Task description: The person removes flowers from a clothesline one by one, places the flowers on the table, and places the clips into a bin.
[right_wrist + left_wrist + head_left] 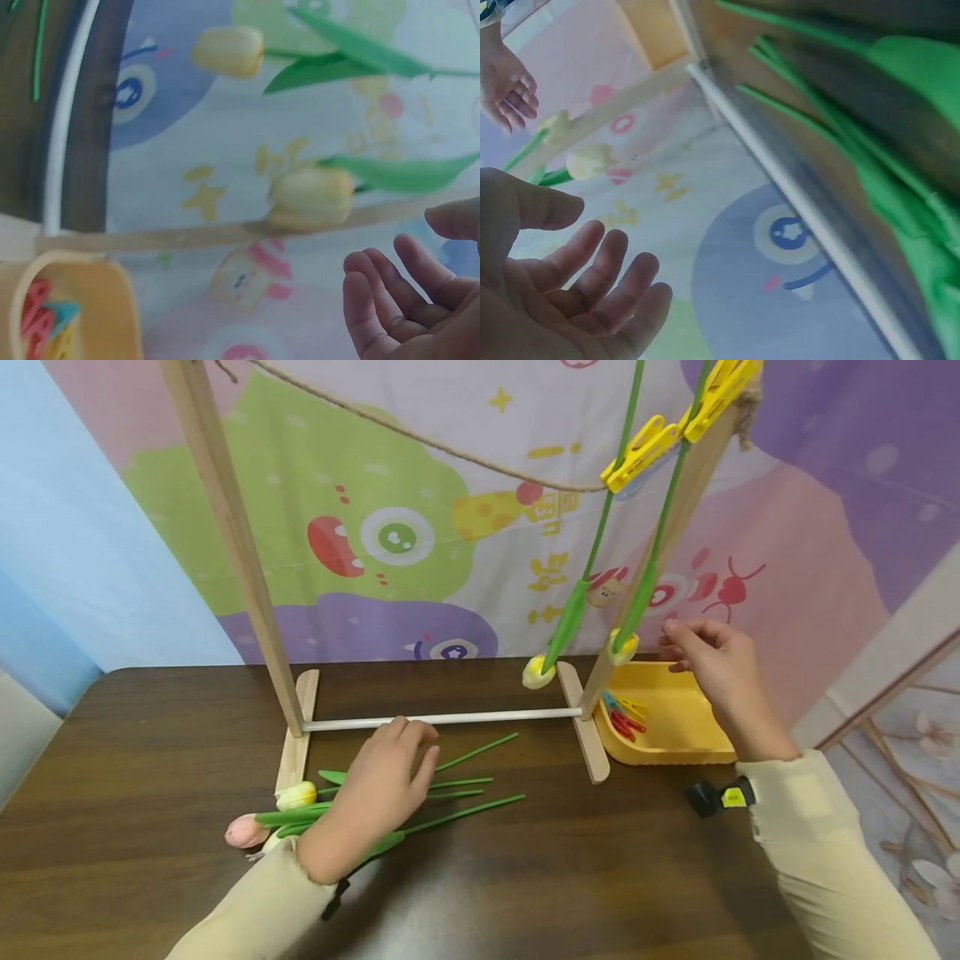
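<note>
My left hand (386,777) hovers over several artificial tulips lying on the table, its fingers loosely bent around nothing. A pink tulip (247,832) and a yellow one (297,795) show left of the wrist; their stems point right. In the left wrist view the palm (562,300) is bare. My right hand (716,672) is raised beside a hanging yellow tulip (625,646), apart from it, and holds nothing in the right wrist view. A second tulip (538,672) hangs to its left. Yellow clothespins (641,453) pin both stems upside down to the rope.
A wooden frame (232,543) with a white crossbar (450,719) stands on the table, and a twine rope (420,437) sags across it. At its right, a yellow tray (675,752) contains red, blue and yellow clothespins (626,718). A cartoon-print cloth (300,468) hangs behind.
</note>
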`<state>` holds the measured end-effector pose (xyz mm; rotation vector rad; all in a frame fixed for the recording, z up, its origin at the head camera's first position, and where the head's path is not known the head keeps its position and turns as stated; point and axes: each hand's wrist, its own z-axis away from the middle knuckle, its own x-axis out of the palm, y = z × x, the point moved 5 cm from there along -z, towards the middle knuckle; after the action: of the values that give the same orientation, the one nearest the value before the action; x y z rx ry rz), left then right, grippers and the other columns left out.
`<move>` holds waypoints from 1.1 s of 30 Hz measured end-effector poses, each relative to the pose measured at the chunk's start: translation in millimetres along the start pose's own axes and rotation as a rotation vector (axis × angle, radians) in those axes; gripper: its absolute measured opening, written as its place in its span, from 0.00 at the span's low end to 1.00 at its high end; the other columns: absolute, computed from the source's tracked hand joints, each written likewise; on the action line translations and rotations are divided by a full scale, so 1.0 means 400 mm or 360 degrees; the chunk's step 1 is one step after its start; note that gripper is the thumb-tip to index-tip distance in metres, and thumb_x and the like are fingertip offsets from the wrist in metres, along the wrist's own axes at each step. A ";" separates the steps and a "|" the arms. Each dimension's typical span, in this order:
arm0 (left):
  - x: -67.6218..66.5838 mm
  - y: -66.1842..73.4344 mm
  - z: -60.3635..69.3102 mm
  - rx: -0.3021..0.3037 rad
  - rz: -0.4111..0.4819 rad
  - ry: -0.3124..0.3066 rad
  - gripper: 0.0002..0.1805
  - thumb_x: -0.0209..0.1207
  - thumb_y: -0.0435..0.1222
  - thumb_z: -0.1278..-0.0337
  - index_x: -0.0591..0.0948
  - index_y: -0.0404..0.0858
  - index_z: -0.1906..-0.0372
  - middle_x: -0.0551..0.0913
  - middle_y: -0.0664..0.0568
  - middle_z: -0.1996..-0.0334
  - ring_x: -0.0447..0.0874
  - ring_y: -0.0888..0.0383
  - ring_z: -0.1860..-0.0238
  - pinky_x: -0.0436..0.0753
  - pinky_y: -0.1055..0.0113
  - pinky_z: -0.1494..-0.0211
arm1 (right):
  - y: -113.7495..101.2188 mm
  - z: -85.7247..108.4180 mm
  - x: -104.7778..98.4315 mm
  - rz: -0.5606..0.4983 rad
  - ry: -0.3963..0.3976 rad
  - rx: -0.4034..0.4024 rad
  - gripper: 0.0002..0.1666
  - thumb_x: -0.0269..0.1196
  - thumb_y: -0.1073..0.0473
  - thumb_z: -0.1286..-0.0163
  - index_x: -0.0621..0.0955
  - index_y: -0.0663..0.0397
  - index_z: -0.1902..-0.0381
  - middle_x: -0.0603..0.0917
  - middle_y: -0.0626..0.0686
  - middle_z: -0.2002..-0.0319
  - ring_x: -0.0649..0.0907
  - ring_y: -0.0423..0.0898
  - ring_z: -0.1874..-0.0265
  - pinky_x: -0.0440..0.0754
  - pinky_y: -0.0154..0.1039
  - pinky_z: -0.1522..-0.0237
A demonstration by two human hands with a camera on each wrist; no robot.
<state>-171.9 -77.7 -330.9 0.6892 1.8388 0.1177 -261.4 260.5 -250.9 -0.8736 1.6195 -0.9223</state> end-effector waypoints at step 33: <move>-0.115 0.141 -0.178 0.0063 0.0612 0.0216 0.10 0.52 0.39 0.36 0.77 0.39 0.55 0.76 0.50 0.56 0.73 0.55 0.52 0.73 0.61 0.47 | -0.251 0.044 0.044 -0.0605 0.0072 -0.0434 0.03 0.65 0.61 0.40 0.81 0.53 0.68 0.85 0.44 0.75 0.83 0.37 0.78 0.77 0.26 0.76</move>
<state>-203.0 -37.1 -242.8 1.0800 1.8205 0.3881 -238.6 198.2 -171.7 -1.3929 1.6735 -0.9968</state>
